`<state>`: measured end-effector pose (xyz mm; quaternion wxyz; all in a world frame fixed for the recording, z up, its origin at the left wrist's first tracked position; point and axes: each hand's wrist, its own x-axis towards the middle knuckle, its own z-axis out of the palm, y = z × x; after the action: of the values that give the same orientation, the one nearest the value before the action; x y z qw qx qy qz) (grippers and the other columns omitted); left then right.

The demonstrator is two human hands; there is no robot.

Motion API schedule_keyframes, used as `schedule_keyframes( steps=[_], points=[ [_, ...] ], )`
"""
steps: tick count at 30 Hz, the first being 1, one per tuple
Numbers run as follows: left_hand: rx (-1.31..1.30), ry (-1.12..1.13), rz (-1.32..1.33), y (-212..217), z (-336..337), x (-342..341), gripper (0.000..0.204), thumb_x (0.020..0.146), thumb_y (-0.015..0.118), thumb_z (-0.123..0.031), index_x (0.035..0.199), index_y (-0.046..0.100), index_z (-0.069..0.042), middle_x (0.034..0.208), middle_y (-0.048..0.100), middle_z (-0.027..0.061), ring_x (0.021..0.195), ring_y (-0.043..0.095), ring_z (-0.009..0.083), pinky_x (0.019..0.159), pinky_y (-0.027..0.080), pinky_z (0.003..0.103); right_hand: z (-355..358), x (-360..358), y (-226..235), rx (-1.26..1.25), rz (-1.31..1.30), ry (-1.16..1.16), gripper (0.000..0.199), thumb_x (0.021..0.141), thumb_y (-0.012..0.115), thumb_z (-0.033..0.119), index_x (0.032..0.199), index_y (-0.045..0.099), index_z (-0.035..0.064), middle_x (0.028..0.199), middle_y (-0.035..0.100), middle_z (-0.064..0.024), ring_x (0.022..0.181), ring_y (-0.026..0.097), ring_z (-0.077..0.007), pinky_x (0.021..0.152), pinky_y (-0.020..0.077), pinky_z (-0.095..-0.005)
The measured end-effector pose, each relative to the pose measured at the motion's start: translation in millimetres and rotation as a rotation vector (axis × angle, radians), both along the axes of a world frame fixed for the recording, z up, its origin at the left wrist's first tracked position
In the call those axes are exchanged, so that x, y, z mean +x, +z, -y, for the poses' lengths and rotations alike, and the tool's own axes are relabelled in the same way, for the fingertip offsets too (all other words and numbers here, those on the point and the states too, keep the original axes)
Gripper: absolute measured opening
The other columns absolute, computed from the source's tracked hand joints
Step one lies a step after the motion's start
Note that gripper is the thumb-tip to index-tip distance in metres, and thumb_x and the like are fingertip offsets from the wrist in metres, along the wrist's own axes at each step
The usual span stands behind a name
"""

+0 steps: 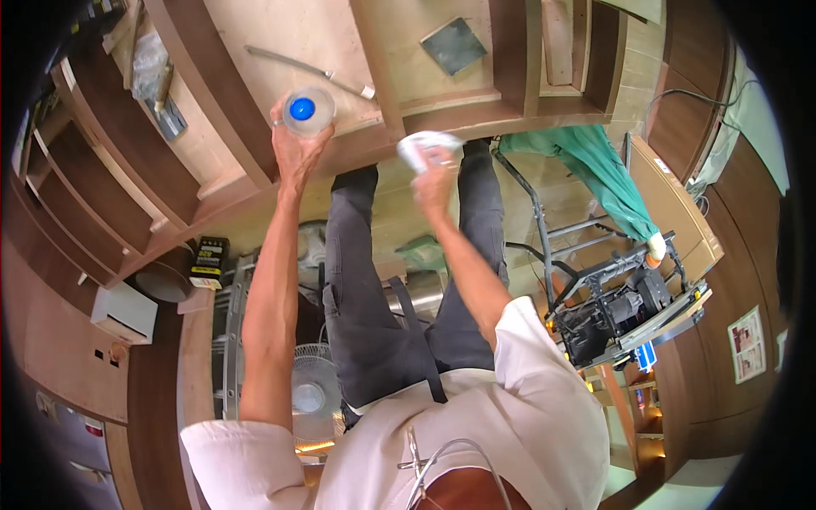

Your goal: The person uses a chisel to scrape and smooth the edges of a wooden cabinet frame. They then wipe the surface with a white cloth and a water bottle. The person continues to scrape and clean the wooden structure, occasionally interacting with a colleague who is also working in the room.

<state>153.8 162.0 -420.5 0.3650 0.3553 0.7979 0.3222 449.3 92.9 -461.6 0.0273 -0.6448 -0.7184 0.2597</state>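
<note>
Lying beyond bottle (303,110) (in left hand (297,151)): thin strip (289,62).

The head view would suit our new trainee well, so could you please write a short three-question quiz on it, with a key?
1. Which of the person's hands holds the round translucent container with the blue centre?
2. True or false: the dark square piece lies to the right of the long thin strip.
3. What colour is the motion-blurred item in the right hand? A) red, B) white, C) green

Key:
1. The left hand.
2. True.
3. B.
</note>
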Motion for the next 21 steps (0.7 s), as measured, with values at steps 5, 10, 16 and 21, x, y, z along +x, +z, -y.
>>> schedule_keyframes(
  steps=[5, 10, 16, 21],
  points=[
    [-0.014, 0.073, -0.012, -14.3, 7.8, -2.4, 0.082, 0.065, 0.089, -0.022, 0.132, 0.044, -0.005, 0.122, 0.058, 0.0135, 0.111, 0.059, 0.0255, 0.097, 0.048, 0.038, -117.3, 146.6, 15.2, 0.104, 0.269, -0.187, 0.052, 0.083, 0.072, 0.012, 0.133, 0.063, 0.0201, 0.117, 0.054, -0.0154, 0.108, 0.053, -0.0350, 0.090, 0.0445, -0.0466],
    [0.105, 0.098, -0.098, -37.1, 25.9, -0.4, 0.083, 0.067, 0.088, -0.021, 0.135, 0.043, -0.008, 0.123, 0.060, 0.0149, 0.109, 0.062, 0.0270, 0.096, 0.050, 0.038, -143.5, 89.9, 37.1, 0.009, 0.328, 0.062, 0.044, 0.084, 0.072, 0.022, 0.128, 0.065, 0.0169, 0.115, 0.058, -0.0143, 0.100, 0.055, -0.0375, 0.089, 0.0433, -0.0474],
    [0.069, 0.155, -0.032, -26.4, 42.5, 0.1, 0.083, 0.067, 0.087, -0.018, 0.137, 0.043, -0.008, 0.127, 0.061, 0.0163, 0.113, 0.063, 0.0294, 0.098, 0.050, 0.040, -88.6, -11.4, 37.2, -0.176, 0.059, 0.352, 0.045, 0.078, 0.066, 0.013, 0.122, 0.067, 0.0177, 0.110, 0.060, -0.0167, 0.102, 0.057, -0.0364, 0.087, 0.0471, -0.0481],
    [0.079, 0.111, -0.025, -26.8, 52.6, -4.5, 0.084, 0.067, 0.087, -0.017, 0.137, 0.043, -0.009, 0.129, 0.060, 0.0169, 0.114, 0.062, 0.0300, 0.100, 0.049, 0.040, -172.6, 102.5, 37.4, -0.183, 0.249, 0.386, 0.034, 0.083, 0.064, 0.010, 0.116, 0.070, 0.0180, 0.115, 0.058, -0.0169, 0.098, 0.058, -0.0385, 0.086, 0.0485, -0.0491]
  ],
)
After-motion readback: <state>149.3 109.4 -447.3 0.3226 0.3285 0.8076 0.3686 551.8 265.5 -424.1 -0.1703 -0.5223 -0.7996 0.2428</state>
